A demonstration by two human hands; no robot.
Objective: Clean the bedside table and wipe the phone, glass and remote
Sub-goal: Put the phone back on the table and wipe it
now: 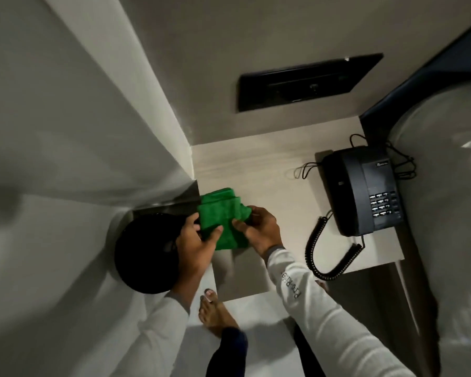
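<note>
A folded green cloth [223,219] is held above the left part of the pale bedside table [256,170]. My left hand [195,243] grips its left edge with the thumb on top. My right hand [259,227] pinches its right side. A dark corded phone [362,189] lies on the right part of the table, its coiled cord [318,254] looping over the front edge. No glass or remote shows in this view.
A round black bin [144,254] stands on the floor left of the table, under my left hand. A black switch panel [305,83] is set in the wall behind. White bedding [446,213] lies at the right. My bare foot [215,314] is on the pale floor.
</note>
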